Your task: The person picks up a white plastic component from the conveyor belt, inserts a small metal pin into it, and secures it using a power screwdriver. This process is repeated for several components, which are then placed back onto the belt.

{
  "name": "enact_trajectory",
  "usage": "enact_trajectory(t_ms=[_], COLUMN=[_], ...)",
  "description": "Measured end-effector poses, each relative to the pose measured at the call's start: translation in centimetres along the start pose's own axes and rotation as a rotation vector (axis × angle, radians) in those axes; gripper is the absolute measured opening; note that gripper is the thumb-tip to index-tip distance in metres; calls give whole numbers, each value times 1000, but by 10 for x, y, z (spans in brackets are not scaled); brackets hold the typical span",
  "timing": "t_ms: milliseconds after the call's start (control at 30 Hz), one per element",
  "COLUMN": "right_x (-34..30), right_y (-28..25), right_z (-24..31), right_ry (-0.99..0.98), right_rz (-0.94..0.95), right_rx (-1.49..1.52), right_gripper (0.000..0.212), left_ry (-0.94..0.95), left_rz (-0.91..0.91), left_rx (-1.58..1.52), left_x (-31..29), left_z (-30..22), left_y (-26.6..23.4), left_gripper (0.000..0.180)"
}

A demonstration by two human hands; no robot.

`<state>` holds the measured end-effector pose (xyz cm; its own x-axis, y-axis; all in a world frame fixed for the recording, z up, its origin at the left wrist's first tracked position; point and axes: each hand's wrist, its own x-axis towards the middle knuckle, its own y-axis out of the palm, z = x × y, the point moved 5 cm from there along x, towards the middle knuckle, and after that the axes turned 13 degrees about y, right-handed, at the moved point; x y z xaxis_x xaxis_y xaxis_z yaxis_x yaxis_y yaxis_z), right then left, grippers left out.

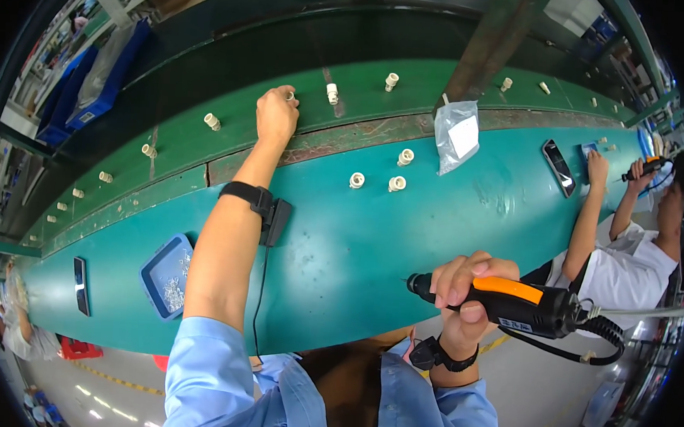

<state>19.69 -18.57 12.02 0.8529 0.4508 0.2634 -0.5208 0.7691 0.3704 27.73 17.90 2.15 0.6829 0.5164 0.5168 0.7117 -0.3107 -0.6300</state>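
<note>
My left hand (277, 117) reaches to the dark green belt, its fingers closed round a small cream plastic fitting (290, 96) that is mostly hidden. In my right hand (465, 297), above the bench's near side, is a black and orange electric screwdriver (542, 305) with its tip pointing left. Its coiled cable bends back under the body. Between the hands, three loose cream fittings stand on the teal bench: one (357, 181), another (397, 184) and a third (406, 157). Closest to my left hand along the belt are a white fitting (332, 94) and a cream one (212, 122).
A blue tray (147, 277) of small metal parts sits left of my left forearm. Phones lie on the bench at left (81, 286) and right (558, 168). A clear plastic bag (456, 136) rests beside a metal post. At right, a co-worker (626, 251) holds another screwdriver.
</note>
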Motion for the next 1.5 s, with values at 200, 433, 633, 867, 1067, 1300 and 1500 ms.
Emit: enact_trajectory(t_ms=[200, 433, 633, 867, 1067, 1300, 1500], right_x=[-8, -6, 7, 36, 25, 20, 33], right_y=[8, 29, 56, 119, 153, 160, 141], right_z=[8, 11, -9, -56, -96, -110, -75], right_ry=[-46, -65, -43, -1, 93, 131, 46], right_rz=[46, 40, 165, 328, 484, 487, 422], right_rx=[132, -2, 41, 169, 195, 150, 255], right_gripper=[39, 39, 35, 31, 30, 29, 30], left_ry=[-48, 120, 11, 73, 128, 125, 116], left_rz=[180, 370, 230, 78, 75, 141, 46], left_rx=[-168, -252, -393, -376, -373, -337, -388], left_x=[-21, -179, -255, -264, -263, -266, -264], left_z=[-60, -132, -116, -112, -110, -108, -112], left_y=[-43, -122, -108, -107, -109, -107, -109], left_gripper=[21, 19, 20, 23, 27, 32, 37])
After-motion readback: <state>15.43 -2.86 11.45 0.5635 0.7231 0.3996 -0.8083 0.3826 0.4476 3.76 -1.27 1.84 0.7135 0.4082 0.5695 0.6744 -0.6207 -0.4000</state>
